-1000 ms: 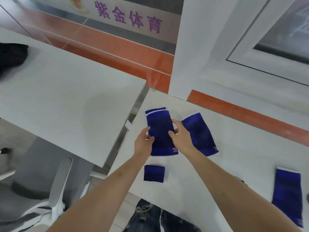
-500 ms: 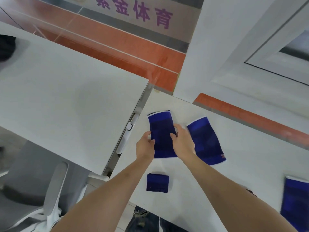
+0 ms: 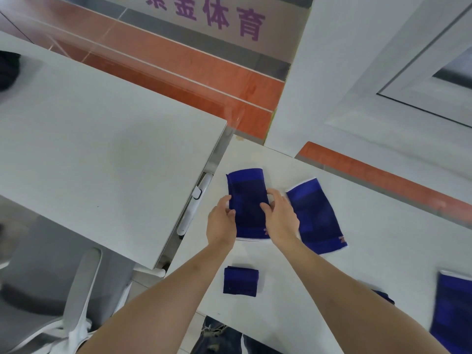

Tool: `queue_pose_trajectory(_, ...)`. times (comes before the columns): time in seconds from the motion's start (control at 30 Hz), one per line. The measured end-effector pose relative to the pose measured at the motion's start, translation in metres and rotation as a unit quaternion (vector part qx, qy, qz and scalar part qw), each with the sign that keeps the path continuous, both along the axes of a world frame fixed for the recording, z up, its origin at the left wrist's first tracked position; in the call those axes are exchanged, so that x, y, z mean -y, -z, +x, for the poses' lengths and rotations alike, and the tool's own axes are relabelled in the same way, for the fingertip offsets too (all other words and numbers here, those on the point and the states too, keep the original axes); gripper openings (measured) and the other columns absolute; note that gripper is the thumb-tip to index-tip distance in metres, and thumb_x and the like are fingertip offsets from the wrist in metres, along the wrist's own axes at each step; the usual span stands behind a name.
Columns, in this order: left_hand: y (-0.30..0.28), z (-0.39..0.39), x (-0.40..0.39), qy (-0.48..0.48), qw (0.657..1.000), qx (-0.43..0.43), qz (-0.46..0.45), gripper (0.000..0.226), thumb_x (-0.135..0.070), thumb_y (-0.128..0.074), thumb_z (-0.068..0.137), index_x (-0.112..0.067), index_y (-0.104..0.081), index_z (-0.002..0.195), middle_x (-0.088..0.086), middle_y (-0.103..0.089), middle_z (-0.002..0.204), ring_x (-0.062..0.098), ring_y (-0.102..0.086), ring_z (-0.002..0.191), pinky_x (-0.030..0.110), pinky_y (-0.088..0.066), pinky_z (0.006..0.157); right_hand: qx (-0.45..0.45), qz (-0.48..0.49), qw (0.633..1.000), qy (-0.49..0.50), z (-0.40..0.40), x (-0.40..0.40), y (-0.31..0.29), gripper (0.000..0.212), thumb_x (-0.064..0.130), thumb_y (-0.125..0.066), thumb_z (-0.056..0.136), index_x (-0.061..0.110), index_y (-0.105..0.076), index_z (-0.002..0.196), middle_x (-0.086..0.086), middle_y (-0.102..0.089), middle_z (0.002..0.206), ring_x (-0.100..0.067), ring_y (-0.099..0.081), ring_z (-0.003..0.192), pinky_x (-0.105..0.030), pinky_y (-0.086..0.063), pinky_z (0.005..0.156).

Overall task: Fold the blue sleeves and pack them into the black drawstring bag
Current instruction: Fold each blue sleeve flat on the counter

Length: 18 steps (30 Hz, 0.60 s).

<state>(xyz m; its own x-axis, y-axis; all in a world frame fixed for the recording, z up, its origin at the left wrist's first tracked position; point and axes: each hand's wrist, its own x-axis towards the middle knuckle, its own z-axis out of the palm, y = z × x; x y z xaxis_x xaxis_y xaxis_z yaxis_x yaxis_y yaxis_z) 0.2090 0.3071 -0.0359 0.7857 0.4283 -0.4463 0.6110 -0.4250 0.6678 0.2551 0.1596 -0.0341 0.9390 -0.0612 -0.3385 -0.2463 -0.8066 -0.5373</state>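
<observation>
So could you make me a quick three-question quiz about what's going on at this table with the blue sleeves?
1. True or false: both hands hold the same blue sleeve.
2. Multiple choice: the small folded sleeve lies (A) on the flat sleeve, (B) on the table nearer the person than the hands, (C) on the chair.
3. Fill in: the flat sleeve beside the right hand is ____ by either hand.

Key:
1. True; the left hand grips its left edge, the right hand its right edge.
2. B.
3. Untouched, as far as the view shows.
</observation>
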Motion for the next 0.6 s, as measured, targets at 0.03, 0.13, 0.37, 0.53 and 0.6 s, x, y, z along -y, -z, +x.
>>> queue_pose_trajectory(0.03,0.0,0.001,0.0,-0.002,1.0,-0.005,0.0,0.039,-0.011,-0.047,0.1,-0.031,-0.051,0.134,-0.006,-0.066,0.097,0.008,-0.064,0.085,0.028,-0.056,0.066,-0.004,-0.004,1.0,0.006,0.0,0.001,0.0,0.03,0.035,-0.059,0.103,0.035,-0.053,0.133,0.012,-0.064,0.116,-0.012,-0.064,0.09,-0.02,-0.037,0.054)
queue_pose_trajectory(0.13,-0.001,0.002,0.0,-0.003,1.0,-0.017,0.014,0.039,-0.011,-0.048,0.1,-0.032,-0.045,0.133,-0.004,-0.056,0.107,0.013,-0.061,0.086,0.024,-0.049,0.061,-0.017,-0.019,0.999,0.023,0.001,0.004,0.002,0.031,0.04,-0.061,0.102,0.034,-0.049,0.13,0.011,-0.067,0.11,-0.011,-0.065,0.081,-0.027,-0.046,0.056)
queue_pose_trajectory(0.37,0.002,-0.008,-0.004,0.08,0.996,0.017,0.034,0.042,-0.014,-0.044,0.101,-0.036,-0.05,0.135,-0.007,-0.04,0.122,0.013,-0.053,0.095,0.025,-0.042,0.073,-0.025,-0.021,0.999,0.025,0.003,0.008,0.005,0.024,0.044,-0.067,0.098,0.031,-0.052,0.112,0.01,-0.07,0.1,-0.012,-0.066,0.076,-0.033,-0.057,0.062)
queue_pose_trajectory(0.53,0.004,-0.008,0.0,0.11,0.993,0.029,0.033,0.047,-0.005,-0.05,0.1,-0.028,-0.051,0.142,-0.002,-0.042,0.128,0.011,-0.052,0.104,0.006,-0.038,0.072,-0.013,0.055,0.998,0.0,-0.01,0.014,0.006,0.024,0.031,-0.071,0.098,0.026,-0.061,0.119,0.007,-0.067,0.101,-0.009,-0.066,0.083,-0.025,-0.057,0.067)
queue_pose_trajectory(0.6,0.001,-0.007,0.001,0.106,0.994,0.019,0.012,0.048,-0.004,-0.049,0.101,-0.028,-0.05,0.143,-0.006,-0.042,0.126,0.008,-0.053,0.103,0.004,-0.039,0.069,-0.016,0.063,0.998,-0.013,-0.013,0.015,0.007,0.027,0.028,-0.072,0.097,0.023,-0.062,0.122,0.006,-0.066,0.1,-0.01,-0.066,0.084,-0.026,-0.06,0.07)
